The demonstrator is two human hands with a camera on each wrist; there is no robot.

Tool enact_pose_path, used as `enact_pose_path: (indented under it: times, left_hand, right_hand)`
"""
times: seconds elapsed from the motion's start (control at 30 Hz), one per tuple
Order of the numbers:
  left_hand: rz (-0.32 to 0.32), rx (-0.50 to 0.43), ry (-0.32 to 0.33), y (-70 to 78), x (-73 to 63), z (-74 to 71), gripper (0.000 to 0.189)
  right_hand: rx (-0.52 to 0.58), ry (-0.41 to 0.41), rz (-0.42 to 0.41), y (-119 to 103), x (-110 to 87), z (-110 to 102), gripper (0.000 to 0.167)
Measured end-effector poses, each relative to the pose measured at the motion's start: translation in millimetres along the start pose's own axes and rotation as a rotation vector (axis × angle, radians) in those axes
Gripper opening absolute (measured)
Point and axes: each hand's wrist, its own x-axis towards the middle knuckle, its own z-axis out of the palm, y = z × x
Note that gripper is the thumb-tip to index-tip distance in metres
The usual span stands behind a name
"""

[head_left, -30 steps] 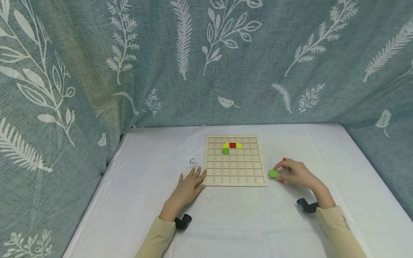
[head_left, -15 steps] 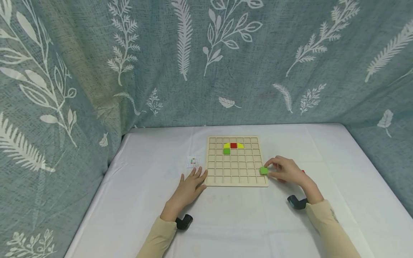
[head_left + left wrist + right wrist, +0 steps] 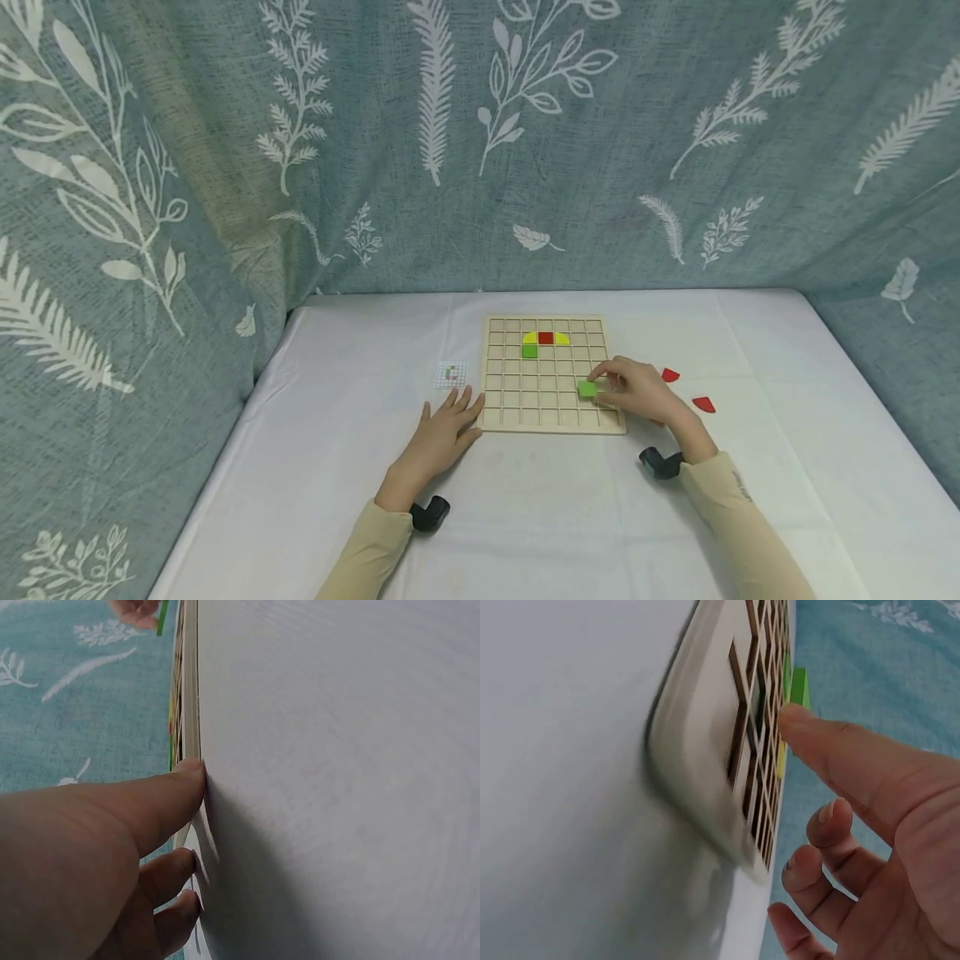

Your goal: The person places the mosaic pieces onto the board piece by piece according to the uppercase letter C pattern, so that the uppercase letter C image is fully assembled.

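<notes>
My right hand (image 3: pixel 632 388) pinches a green square tile (image 3: pixel 587 389) between thumb and fingertip, over the right half of a wooden grid board (image 3: pixel 555 423). In the right wrist view the green tile (image 3: pixel 799 687) stands above the grid beyond the thumb. My left hand (image 3: pixel 437 437) lies with fingers spread at the board's lower left edge; in the left wrist view its thumb (image 3: pixel 169 796) touches the board's side (image 3: pixel 191 690). Set in the board's upper cells are a red square tile (image 3: pixel 546 338), a yellow curved tile (image 3: pixel 562 339) on each side of it, and a green tile (image 3: pixel 529 352) below the left one.
A small printed grid card (image 3: pixel 452 375) lies left of the board, just beyond my left fingertips. Red curved tiles (image 3: pixel 703 404) rest on the white tablecloth (image 3: pixel 555 508) right of the board, partly behind my right hand. A patterned teal curtain (image 3: pixel 450 225) hangs behind the table.
My right hand has carried the green tile leftward from the table beside the board to over its right-hand cells, uncovering red tiles. The left hand stays put.
</notes>
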Motion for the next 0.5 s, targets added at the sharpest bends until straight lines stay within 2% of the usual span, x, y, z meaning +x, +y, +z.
enact_pose_path:
  times: [0.17, 0.5]
  left_hand:
    - [0.002, -0.002, 0.002, 0.0, 0.6, -0.4, 0.051]
    - [0.006, -0.001, 0.001, -0.2, -0.2, -1.7, 0.051]
  right_hand:
    - [0.018, 0.011, 0.020, -8.5, 9.8, 5.8, 0.024]
    - [0.000, 0.034, 0.001, -20.3, 31.5, 18.2, 0.022]
